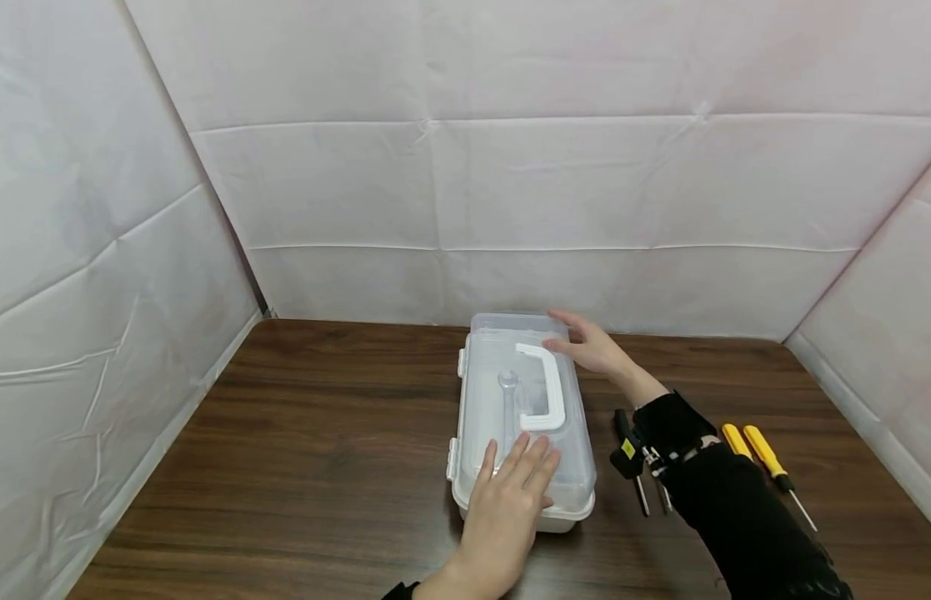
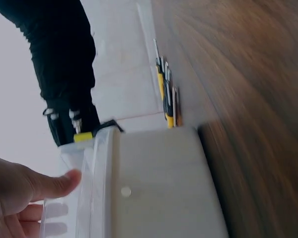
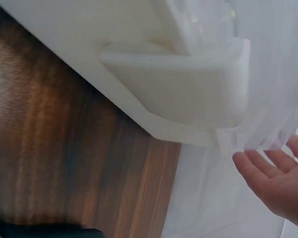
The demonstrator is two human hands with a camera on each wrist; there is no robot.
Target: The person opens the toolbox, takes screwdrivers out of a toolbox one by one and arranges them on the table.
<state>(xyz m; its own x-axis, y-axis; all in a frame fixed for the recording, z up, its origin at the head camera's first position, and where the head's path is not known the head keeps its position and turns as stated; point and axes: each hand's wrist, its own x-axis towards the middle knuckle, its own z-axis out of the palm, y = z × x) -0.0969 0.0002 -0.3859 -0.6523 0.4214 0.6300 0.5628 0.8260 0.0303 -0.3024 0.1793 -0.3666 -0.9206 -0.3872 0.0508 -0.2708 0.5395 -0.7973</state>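
Observation:
A white plastic storage box [image 1: 483, 408] with a clear lid and a white carry handle [image 1: 557, 400] stands on the table. My left hand [image 1: 506, 508] lies over the near end of the lid, fingers straight and spread. At the far right corner, my right hand [image 1: 596, 350] touches the lid's edge with extended fingers. A pale wrench-like shape [image 1: 508, 396] shows at the lid's middle. The left wrist view has the box's end wall [image 2: 159, 178] beside the left thumb. In the right wrist view, the right fingertips [image 3: 243, 161] meet the clear lid edge.
Two yellow-handled screwdrivers [image 1: 765, 450] lie right of the box, partly behind the right sleeve [image 1: 735, 500]. A black-handled tool [image 1: 623, 429] lies nearer the box, under the wrist camera. White cloth walls [image 1: 555, 183] border the brown wooden table [image 1: 322, 442].

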